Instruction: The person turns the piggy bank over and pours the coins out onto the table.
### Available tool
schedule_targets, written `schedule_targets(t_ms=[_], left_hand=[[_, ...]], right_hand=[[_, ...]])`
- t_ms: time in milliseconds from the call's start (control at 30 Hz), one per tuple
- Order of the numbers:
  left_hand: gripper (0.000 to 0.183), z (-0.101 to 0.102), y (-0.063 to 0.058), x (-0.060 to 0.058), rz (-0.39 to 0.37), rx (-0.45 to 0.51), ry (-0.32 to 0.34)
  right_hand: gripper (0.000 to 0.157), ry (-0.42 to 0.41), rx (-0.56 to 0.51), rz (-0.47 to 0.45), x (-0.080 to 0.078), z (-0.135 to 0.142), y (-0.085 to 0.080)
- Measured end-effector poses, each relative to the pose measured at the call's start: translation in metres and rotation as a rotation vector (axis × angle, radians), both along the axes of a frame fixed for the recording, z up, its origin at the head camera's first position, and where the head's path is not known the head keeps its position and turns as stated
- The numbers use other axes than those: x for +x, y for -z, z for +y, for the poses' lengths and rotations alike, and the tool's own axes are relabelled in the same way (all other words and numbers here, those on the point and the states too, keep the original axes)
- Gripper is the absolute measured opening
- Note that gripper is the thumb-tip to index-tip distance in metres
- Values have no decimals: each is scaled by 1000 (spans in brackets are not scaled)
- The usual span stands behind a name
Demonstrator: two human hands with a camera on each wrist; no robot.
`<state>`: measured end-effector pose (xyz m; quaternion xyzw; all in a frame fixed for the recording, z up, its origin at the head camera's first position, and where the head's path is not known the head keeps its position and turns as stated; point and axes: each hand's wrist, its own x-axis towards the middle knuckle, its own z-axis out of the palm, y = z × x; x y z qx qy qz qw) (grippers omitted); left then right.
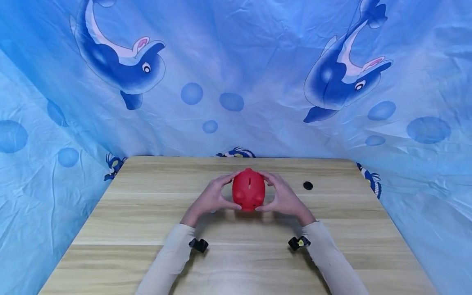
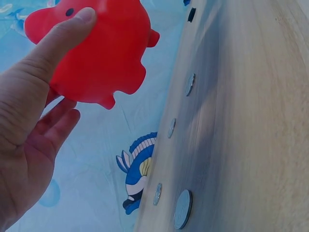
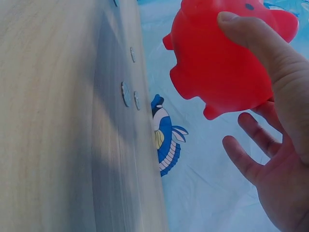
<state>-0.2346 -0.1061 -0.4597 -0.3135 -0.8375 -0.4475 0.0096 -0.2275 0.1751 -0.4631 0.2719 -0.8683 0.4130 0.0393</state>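
Observation:
A red piggy bank (image 1: 248, 190) is held up between both hands, its slot facing upward and its snout toward me. My left hand (image 1: 214, 196) grips its left side, thumb at the front and fingers behind. On the other side my right hand (image 1: 283, 197) grips it the same way. The left wrist view shows the piggy bank (image 2: 108, 53) raised off the table, its stubby feet hanging below. Seen from the right wrist, the piggy bank (image 3: 217, 63) has the right thumb pressed on its front. Several coins, including a larger coin (image 2: 183, 209), lie on the table beneath.
The wooden table (image 1: 147, 229) has a black disc (image 1: 307, 185) lying to the right of the hands. Behind it and at both sides hangs a blue curtain (image 1: 265, 82) with printed dolphins. A small black camera (image 1: 199, 245) is strapped at the left wrist.

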Motion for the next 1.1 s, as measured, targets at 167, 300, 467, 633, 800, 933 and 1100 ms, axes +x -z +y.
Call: schedule_targets(t_ms=[167, 300, 467, 633, 800, 933, 1100], left_hand=[[102, -1, -2, 0, -4, 6, -2], [99, -3, 0, -2, -33, 29, 8], [98, -5, 3, -4, -43, 53, 25], [98, -5, -1, -2, -37, 50, 15], [102, -5, -12, 6, 75, 17, 5], [105, -5, -17, 11, 262, -23, 3], [103, -3, -7, 5, 239, -32, 36]], right_hand=[[106, -14, -13, 14, -2, -1, -1], [106, -6, 5, 17, -2, -2, -1], [105, -8, 18, 8, -3, -2, -1], [106, 4, 34, 6, -1, -4, -5], [108, 42, 44, 68, 7, -6, -14], [109, 62, 50, 124, 12, -8, -17], [108, 49, 77, 98, 11, -7, -12]])
